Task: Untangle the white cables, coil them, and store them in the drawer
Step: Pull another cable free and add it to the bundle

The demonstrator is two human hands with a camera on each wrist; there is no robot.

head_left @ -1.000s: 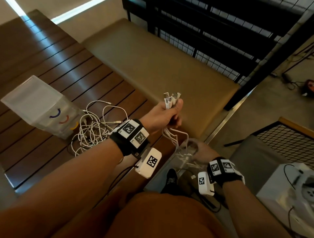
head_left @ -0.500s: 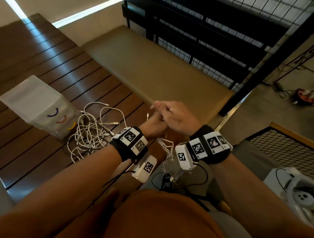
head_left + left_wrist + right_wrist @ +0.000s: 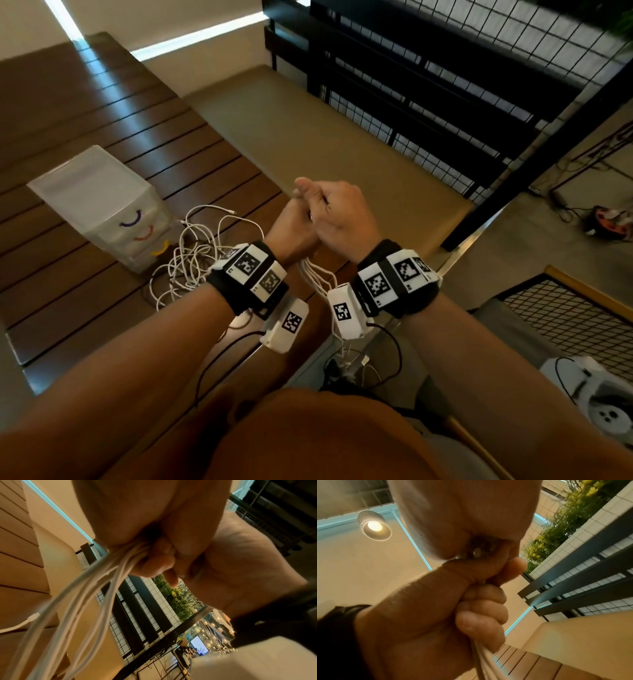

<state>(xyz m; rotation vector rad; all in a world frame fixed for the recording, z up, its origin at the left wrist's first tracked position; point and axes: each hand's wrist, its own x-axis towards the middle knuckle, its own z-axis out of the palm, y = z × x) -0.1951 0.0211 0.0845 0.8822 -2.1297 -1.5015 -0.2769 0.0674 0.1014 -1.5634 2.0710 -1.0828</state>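
Observation:
I hold a bundle of white cables (image 3: 317, 279) in both hands over the edge of the wooden deck. My left hand (image 3: 291, 226) grips it from the left, and the strands trail out of that fist (image 3: 96, 588) in the left wrist view. My right hand (image 3: 342, 219) closes around the same bundle beside it, fingers (image 3: 481, 608) curled on the cables (image 3: 485, 657). The plug ends are hidden inside the hands. A tangled pile of white cables (image 3: 191, 263) lies on the deck next to the translucent drawer unit (image 3: 102, 205), whose drawers look shut.
A beige cushioned bench (image 3: 308, 137) runs behind the hands, with a black mesh railing (image 3: 445, 85) beyond it. The bundle's loose ends (image 3: 349, 363) dangle near the floor. A wire-mesh frame (image 3: 565, 315) and a white device (image 3: 599, 394) sit at lower right.
My right hand rose from the hanging loops below and closed around the bundle beside my left hand. The plug ends that stuck out above the left fist are now covered.

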